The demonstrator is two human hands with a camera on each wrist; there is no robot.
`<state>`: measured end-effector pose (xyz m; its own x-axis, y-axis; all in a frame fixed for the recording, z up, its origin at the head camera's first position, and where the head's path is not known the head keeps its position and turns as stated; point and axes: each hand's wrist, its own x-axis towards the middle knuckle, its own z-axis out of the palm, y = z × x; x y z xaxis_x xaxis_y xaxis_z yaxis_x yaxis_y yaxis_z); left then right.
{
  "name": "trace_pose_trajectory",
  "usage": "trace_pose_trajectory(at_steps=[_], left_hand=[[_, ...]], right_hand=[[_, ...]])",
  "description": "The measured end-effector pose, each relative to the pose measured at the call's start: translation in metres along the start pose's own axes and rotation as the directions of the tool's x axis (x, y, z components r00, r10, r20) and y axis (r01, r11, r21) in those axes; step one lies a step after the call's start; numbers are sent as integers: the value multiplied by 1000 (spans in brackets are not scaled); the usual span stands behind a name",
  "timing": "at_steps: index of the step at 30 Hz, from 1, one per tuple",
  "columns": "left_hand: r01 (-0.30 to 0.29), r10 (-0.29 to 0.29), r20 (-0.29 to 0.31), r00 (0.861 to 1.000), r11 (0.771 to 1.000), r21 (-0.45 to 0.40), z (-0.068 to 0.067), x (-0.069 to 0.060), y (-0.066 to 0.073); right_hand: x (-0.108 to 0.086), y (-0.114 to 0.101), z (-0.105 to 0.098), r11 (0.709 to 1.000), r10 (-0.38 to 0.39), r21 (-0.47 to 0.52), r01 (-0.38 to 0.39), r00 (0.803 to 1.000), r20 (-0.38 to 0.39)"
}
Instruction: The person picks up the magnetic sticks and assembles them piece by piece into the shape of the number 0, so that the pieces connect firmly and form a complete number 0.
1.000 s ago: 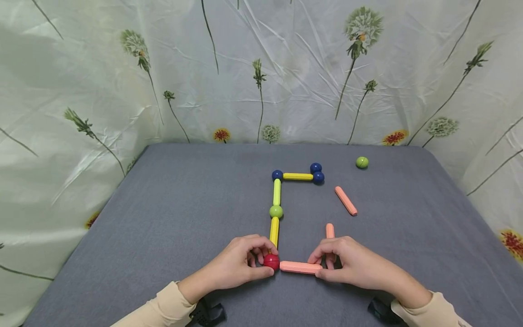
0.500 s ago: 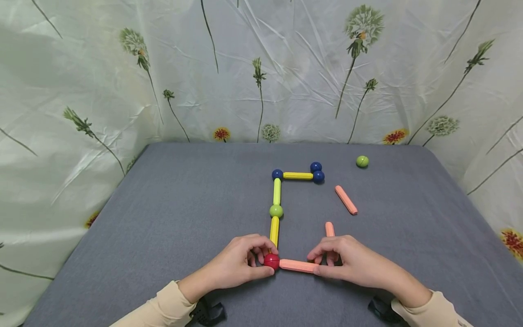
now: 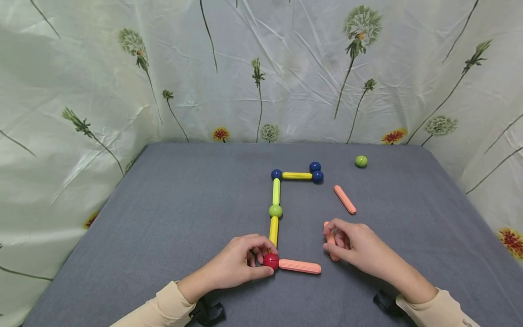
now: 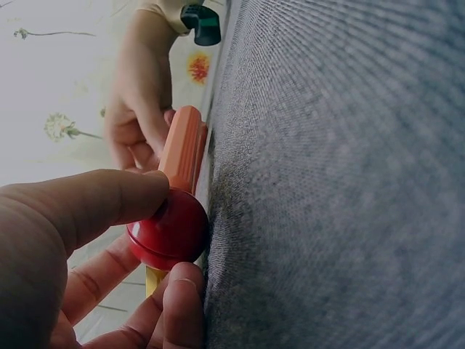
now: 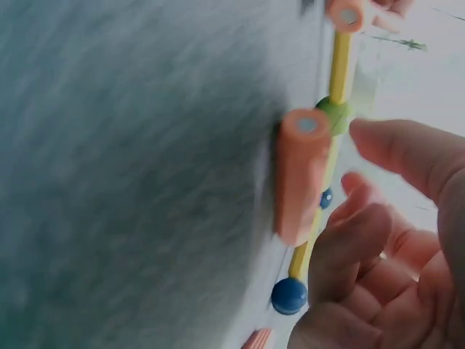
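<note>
Red glossy ball with a seam [image 3: 271, 261]: on the grey, cloth-covered table [image 3: 163, 204], well apart from the far edge. I hold it pinched between the thumb and fingers of my left hand [image 3: 245, 261]. A ribbed salmon-pink rod [image 3: 300, 266] touches it and points toward the table's right edge.

A yellow rod [image 3: 273, 230], its near end partly covered by my fingers, runs from the ball toward the far edge to a lime-green ball [image 3: 275, 211]. A lime-green rod [image 3: 276, 191] continues to a dark blue ball [image 3: 276, 174]. There the line turns toward the right edge along a ribbed yellow rod [image 3: 297, 175], ending at two touching blue balls [image 3: 317, 176].

My right hand [image 3: 357, 247] is over a smooth salmon-pink rod [image 5: 299, 182] lying flat; thumb and fingers are apart, with a gap to the rod in the right wrist view.

Farther off, a slanted salmon-pink rod [image 3: 345, 200] lies loose; a seamed green ball [image 3: 361, 161] sits near the far edge, toward the far right corner.
</note>
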<state>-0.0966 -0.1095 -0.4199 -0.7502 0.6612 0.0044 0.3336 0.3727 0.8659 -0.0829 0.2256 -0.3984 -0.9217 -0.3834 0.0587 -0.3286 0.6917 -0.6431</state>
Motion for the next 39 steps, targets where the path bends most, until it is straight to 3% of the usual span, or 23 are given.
trace_pose_trajectory(at_steps=[5,26,33,39], left_hand=[[1,-1,1,1000,1000,1,0,0,-1],[37,-37,-15,999,999,-5,2,-2,0],[46,-45,-47,998,999,11,5,-7,5],[56,-54,-58,997,998,35,8,-8,9]], right_hand=[[1,3,1,992,75,-104,-76,997,-13],[4,18,-13,983,129,-131,-129,992,-6],[13,14,-29,986,120,-116,-117,993,18],[33,13,-56,987,98,-130,-97,995,6]])
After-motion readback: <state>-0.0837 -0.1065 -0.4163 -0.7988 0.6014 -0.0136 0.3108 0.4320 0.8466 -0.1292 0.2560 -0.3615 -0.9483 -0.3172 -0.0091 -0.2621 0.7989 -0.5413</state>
